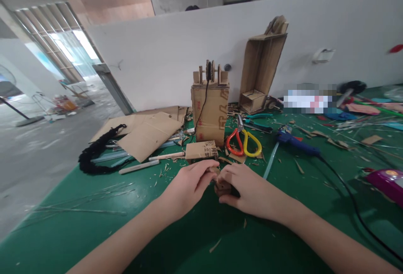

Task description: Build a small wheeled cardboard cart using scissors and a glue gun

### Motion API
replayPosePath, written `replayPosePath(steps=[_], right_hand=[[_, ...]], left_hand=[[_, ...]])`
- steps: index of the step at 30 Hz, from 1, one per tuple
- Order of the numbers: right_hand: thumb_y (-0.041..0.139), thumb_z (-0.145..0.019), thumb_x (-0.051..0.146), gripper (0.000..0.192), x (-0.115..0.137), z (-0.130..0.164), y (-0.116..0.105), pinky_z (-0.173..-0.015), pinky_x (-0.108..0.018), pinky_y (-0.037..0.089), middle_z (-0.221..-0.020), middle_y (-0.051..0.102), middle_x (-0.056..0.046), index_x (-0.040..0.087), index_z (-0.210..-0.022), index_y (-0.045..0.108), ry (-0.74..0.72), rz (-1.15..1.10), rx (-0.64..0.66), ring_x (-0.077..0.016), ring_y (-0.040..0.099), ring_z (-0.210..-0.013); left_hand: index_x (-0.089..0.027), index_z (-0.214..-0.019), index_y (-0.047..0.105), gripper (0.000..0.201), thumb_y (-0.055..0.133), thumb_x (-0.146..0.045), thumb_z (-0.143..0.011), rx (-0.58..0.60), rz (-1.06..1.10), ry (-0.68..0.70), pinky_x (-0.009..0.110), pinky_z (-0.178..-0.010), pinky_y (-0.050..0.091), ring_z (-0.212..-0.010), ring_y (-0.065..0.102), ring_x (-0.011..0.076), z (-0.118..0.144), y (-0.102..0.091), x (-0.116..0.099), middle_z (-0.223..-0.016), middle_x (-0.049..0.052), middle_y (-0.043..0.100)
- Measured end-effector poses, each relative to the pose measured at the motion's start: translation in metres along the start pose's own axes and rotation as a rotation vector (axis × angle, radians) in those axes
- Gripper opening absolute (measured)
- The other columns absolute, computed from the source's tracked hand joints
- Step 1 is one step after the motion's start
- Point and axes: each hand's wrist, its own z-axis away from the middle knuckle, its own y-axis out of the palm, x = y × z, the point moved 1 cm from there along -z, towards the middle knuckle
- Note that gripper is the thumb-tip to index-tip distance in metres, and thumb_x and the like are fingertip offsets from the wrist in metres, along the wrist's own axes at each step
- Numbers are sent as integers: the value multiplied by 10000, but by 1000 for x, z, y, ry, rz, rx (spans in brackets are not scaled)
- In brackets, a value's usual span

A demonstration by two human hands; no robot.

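Both my hands meet over the front middle of the table around a small brown cardboard piece [223, 186]. My right hand [247, 185] is closed round it, fingers bent over its top and thumb underneath. From the other side, my left hand [190, 183] is closed at its upper left edge, thumb and fingers together. Much of the piece is hidden by my fingers. Just beyond lies a small cardboard box [201, 150] with a wooden stick [166, 156] at its left. Behind that stands a tall cardboard box [209, 112] topped by a pulley wheel [209, 71] with black cord.
Scissors [242, 141] with red and yellow handles lie right of the boxes. A blue glue gun [297, 143] trails its cable across the right side. Cardboard sheets [151, 135] and a black fuzzy strip [90, 156] lie left. An open cardboard frame [261, 68] leans against the white partition [151, 55].
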Motion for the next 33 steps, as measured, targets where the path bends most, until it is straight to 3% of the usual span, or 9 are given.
replayPosePath(steps=[3, 7, 16, 23, 28, 33], right_hand=[[655, -782, 310, 165, -1, 0, 1, -764, -315, 369, -881, 568, -20, 196, -857, 562, -19, -17, -7, -180, 504, -847], [635, -794, 334, 169, -1, -1, 1, -742, -323, 373, -862, 563, -28, 193, -851, 562, -26, 4, -5, -189, 499, -829], [618, -805, 315, 188, 1, 2, 3, -769, -355, 385, -911, 559, -47, 188, -930, 557, -28, 37, 0, -208, 488, -861], [654, -776, 343, 208, 1, 2, 1, -762, -353, 394, -875, 551, -40, 175, -840, 550, -4, 61, 13, -204, 487, -845], [622, -780, 281, 209, 3, 4, -2, -797, -362, 397, -938, 553, -63, 164, -944, 567, -51, 53, 25, -211, 489, -887], [560, -778, 169, 104, 6, 3, -3, -759, -342, 399, -892, 580, -57, 169, -882, 566, -94, 35, -6, -194, 506, -843]], left_hand=[[-249, -1215, 467, 311, 424, -231, -907, -13, -30, 5, 280, -798, 477, -864, 639, 154, 1, 0, -1, -914, -5, 696], [-242, -1080, 513, 191, 440, -247, -904, -2, -42, -37, 253, -716, 486, -818, 654, 153, 2, 0, -6, -867, -18, 695], [-220, -1063, 562, 212, 407, -226, -919, 7, -61, 102, 229, -721, 485, -798, 642, 130, 0, 8, -7, -904, 14, 691], [-230, -1055, 556, 200, 428, -191, -907, -85, -26, 65, 194, -699, 483, -770, 661, 111, -2, 10, 2, -852, -18, 702], [-217, -1062, 573, 209, 425, -226, -915, -77, -87, 147, 230, -728, 500, -792, 656, 131, 3, 13, 1, -911, 14, 704], [-232, -1092, 581, 245, 413, -218, -914, -12, -101, 211, 247, -741, 501, -813, 638, 138, 7, 14, -7, -954, 21, 690]])
